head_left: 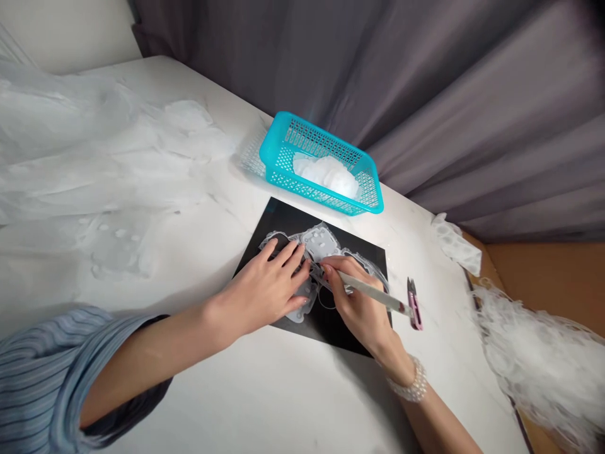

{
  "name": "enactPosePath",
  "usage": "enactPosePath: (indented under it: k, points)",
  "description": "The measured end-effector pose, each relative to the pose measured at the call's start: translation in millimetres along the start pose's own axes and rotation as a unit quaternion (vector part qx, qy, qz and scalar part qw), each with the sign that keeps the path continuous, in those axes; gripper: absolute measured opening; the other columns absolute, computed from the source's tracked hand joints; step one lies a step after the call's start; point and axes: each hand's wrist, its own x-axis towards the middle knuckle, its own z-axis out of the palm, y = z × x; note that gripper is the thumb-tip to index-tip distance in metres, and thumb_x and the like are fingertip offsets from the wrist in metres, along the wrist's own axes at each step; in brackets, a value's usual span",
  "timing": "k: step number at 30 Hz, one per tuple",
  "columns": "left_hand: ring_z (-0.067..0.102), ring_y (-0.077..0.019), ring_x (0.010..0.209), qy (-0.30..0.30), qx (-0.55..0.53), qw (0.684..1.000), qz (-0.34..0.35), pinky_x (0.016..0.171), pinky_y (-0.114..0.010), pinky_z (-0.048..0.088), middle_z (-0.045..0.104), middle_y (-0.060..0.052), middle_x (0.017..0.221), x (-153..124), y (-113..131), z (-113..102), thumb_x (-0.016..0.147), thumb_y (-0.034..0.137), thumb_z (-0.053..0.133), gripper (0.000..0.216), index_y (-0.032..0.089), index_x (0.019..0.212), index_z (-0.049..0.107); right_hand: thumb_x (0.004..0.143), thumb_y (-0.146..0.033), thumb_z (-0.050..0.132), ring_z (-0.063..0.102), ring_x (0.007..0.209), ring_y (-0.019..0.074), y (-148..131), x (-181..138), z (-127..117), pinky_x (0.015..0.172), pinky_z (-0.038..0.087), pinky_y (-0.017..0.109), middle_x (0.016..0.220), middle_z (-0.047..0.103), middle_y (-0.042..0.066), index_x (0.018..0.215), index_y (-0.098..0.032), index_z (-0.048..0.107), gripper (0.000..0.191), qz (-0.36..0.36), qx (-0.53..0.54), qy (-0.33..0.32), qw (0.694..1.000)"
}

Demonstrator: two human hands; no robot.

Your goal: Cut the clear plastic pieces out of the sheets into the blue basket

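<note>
A translucent moulded sheet (320,242) with small raised bumps and looping edges lies on a black mat (278,211). My left hand (271,280) rests flat on the sheet's left part, fingers spread, holding nothing. With closed fingers, my right hand (357,296) grips a slim, flat, pale-handled tool (373,291) like a pen. Its working tip is down at the sheet, close to my left fingertips, and I cannot make out its shape. Parts of the sheet are hidden beneath both hands.
Pink thread snips (414,306) lie right of the mat. Behind it stands a turquoise basket (321,198) with white translucent pieces (331,175). More translucent sheets (118,151) are heaped at left. Stringy clear scraps (534,353) fill a cardboard box (548,274) at right; a loose piece (456,243) lies near the table edge.
</note>
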Motion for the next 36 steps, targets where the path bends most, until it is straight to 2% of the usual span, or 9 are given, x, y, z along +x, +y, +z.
enactPosePath:
  k: [4,8,12,15,22,26,30,33,36]
  points:
    - [0.040,-0.0348,0.136,0.014,0.003,1.000,0.014,0.107,-0.053,0.033,0.049,-0.022,0.145,0.9,-1.3,0.1,0.100,0.043,0.037,0.052,0.007,0.133,0.055,0.097,-0.015,0.051,0.067,0.079,0.0157,-0.1,-0.1,-3.6,0.075,0.055,0.030,0.090,0.071,0.006,0.097,-0.017,0.065,0.014,0.007,0.014,-0.004,1.000]
    - [0.044,-0.0320,0.128,0.017,-0.010,0.999,0.038,0.108,-0.051,0.033,0.056,-0.018,0.134,2.6,-2.8,1.4,0.101,0.040,0.036,0.049,0.005,0.126,0.060,0.097,-0.014,0.051,0.068,0.076,0.0150,-1.8,0.8,-6.2,0.074,0.056,0.029,0.086,0.071,0.005,0.098,-0.017,0.065,0.015,-0.001,0.020,-0.003,1.000]
    - [0.046,-0.0314,0.124,0.014,-0.023,0.999,0.037,0.107,-0.051,0.033,0.059,-0.017,0.129,2.8,-3.0,3.5,0.101,0.040,0.035,0.047,0.006,0.120,0.063,0.097,-0.012,0.050,0.068,0.090,0.0176,1.2,3.9,-0.4,0.080,0.058,0.031,0.097,0.071,0.009,0.105,-0.015,0.064,0.017,-0.074,-0.016,-0.025,0.997]
    - [0.046,-0.0313,0.125,0.016,-0.030,0.999,0.028,0.107,-0.050,0.033,0.059,-0.017,0.129,1.8,-1.7,4.8,0.100,0.040,0.038,0.045,0.007,0.118,0.064,0.097,-0.010,0.050,0.066,0.099,0.0229,5.6,1.6,5.7,0.081,0.059,0.035,0.093,0.070,0.012,0.111,-0.011,0.063,0.020,-0.137,-0.083,-0.042,0.986]
    - [0.043,-0.0332,0.131,0.021,-0.035,0.999,0.009,0.106,-0.050,0.034,0.057,-0.019,0.134,0.1,0.5,5.4,0.100,0.042,0.040,0.050,0.004,0.126,0.059,0.095,-0.005,0.049,0.064,0.102,0.0298,10.1,-6.9,12.3,0.084,0.060,0.041,0.091,0.069,0.016,0.117,-0.002,0.059,0.025,-0.210,-0.202,-0.041,0.956]
    - [0.042,-0.0310,0.134,0.016,-0.045,0.999,0.018,0.108,-0.049,0.032,0.057,-0.018,0.137,-0.9,0.1,6.8,0.101,0.041,0.039,0.049,0.005,0.126,0.060,0.097,-0.007,0.047,0.065,0.103,0.0282,11.0,-3.4,14.5,0.085,0.060,0.039,0.090,0.068,0.014,0.116,-0.005,0.061,0.024,-0.193,-0.192,-0.043,0.961]
    - [0.042,-0.0289,0.134,0.017,-0.043,0.999,0.022,0.110,-0.049,0.030,0.058,-0.018,0.137,-1.4,1.1,5.3,0.101,0.041,0.039,0.049,0.004,0.127,0.059,0.099,-0.014,0.046,0.068,0.101,0.0251,14.4,-0.5,15.3,0.082,0.062,0.038,0.110,0.066,0.017,0.114,-0.012,0.062,0.022,-0.127,-0.155,-0.031,0.979]
    - [0.045,-0.0286,0.131,0.019,-0.051,0.998,0.023,0.112,-0.049,0.029,0.059,-0.016,0.136,-1.2,2.3,2.5,0.101,0.038,0.039,0.047,0.004,0.129,0.057,0.099,-0.015,0.047,0.066,0.113,0.0264,16.8,0.7,15.1,0.095,0.058,0.040,0.125,0.064,0.019,0.118,-0.012,0.061,0.024,-0.099,-0.120,-0.034,0.987]
    - [0.046,-0.0288,0.131,0.014,-0.069,0.997,0.037,0.114,-0.049,0.026,0.060,-0.016,0.134,-1.8,1.6,2.4,0.102,0.036,0.035,0.048,0.003,0.130,0.056,0.100,-0.014,0.044,0.061,0.122,0.0262,18.2,2.7,15.0,0.103,0.054,0.044,0.125,0.066,0.016,0.125,-0.014,0.058,0.029,-0.107,-0.086,-0.060,0.989]
